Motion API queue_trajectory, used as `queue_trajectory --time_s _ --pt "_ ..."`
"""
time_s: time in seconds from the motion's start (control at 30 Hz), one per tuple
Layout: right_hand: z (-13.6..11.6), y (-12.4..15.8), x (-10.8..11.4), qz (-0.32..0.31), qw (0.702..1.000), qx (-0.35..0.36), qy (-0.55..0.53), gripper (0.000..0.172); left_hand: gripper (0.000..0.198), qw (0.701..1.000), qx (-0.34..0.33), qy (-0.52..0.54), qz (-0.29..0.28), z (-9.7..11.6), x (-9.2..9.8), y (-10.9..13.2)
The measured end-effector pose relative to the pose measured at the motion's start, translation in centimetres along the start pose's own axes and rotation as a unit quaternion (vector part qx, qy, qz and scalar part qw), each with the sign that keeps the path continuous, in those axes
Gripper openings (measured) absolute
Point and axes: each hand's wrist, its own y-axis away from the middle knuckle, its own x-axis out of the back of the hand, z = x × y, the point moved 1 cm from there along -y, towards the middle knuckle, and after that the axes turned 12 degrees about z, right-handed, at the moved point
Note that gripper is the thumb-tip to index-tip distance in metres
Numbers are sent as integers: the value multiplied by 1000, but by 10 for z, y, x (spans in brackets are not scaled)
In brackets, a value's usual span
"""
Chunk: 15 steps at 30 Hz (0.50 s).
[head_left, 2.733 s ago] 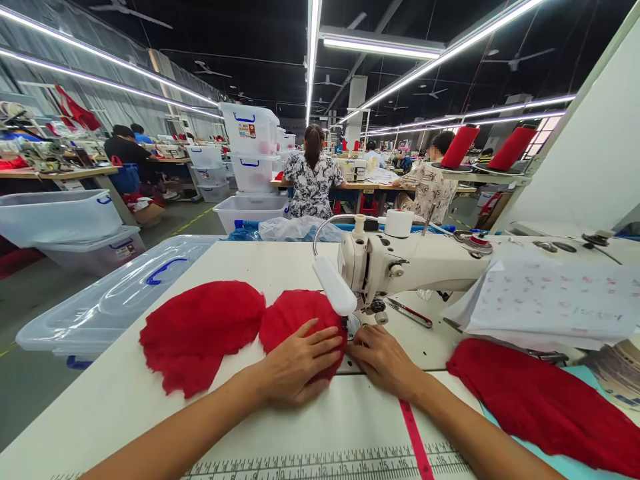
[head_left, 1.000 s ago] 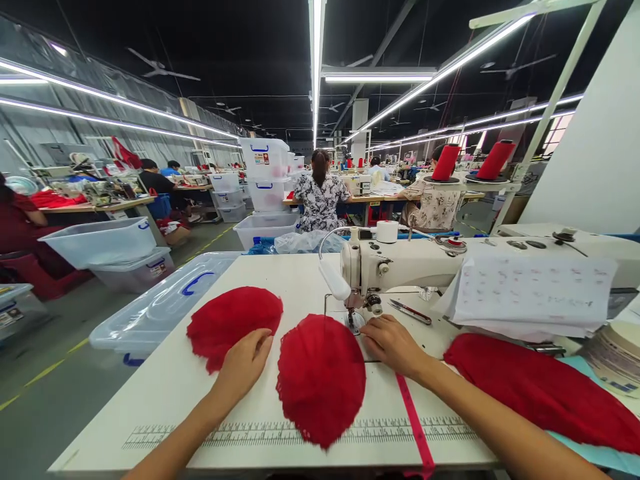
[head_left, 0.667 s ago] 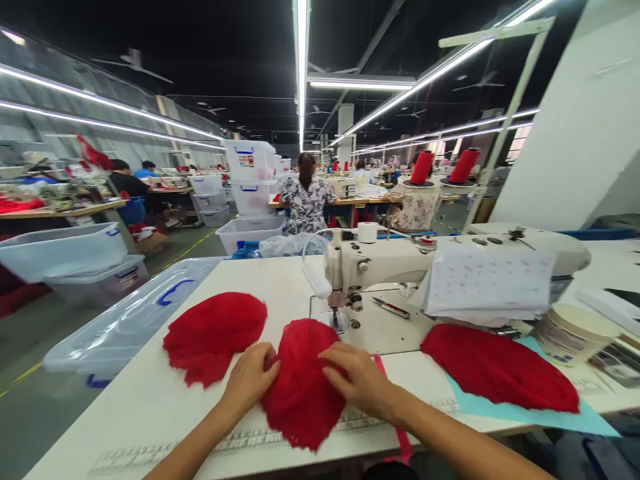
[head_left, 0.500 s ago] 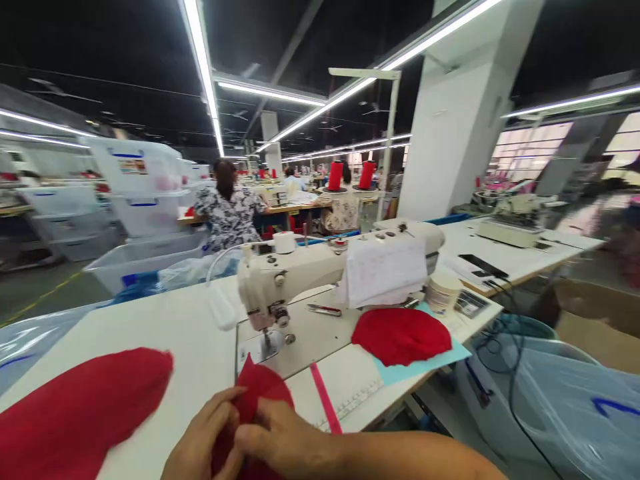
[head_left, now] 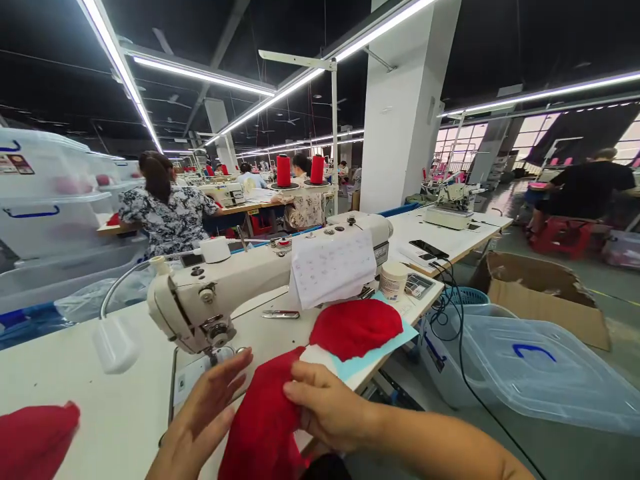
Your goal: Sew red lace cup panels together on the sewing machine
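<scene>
A piece of red fabric (head_left: 265, 417) is pinched at its right edge by my right hand (head_left: 333, 407), near the front of the table. To its left, my left hand (head_left: 200, 413) is open, fingers stretched out and apart, beside the cloth. Just beyond my left hand is the sewing machine (head_left: 215, 293), its needle area partly covered by my fingers. Another red fabric piece (head_left: 357, 327) lies on a light blue sheet (head_left: 395, 343) to the right. More red fabric (head_left: 35, 440) shows at the lower left of the table.
Small thread snips (head_left: 281, 314) lie on the machine bed. A printed paper (head_left: 333, 270) hangs over the machine arm. A white tub (head_left: 393, 280) and a phone (head_left: 429, 249) are on the right. Lidded plastic boxes (head_left: 550, 367) and a cardboard box (head_left: 550, 300) stand beside the table.
My view has turned right. My left hand has let go of the red fabric and opened. My right hand has brought the fabric up and rightward, covering the ruler and pink strip area.
</scene>
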Motion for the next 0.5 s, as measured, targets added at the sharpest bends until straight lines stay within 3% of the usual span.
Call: queue_trajectory --time_s 0.17,0.23,0.37,0.43,0.5 --pt "-22 2 16 -48 998 -23 32 30 62 993 32 46 -105 -1 -22 -18" --pt "-31 -2 21 -53 997 -28 51 28 58 997 8 8 -77 7 -24 -19" --pt "-50 -13 24 -58 988 10 145 21 37 993 -43 -99 44 25 -24 -9" --pt "-56 -17 19 -61 972 60 221 21 41 994 -26 -103 11 26 -26 1" --pt "-59 -20 9 -63 940 124 310 26 57 997 7 -59 -49 24 -30 9"
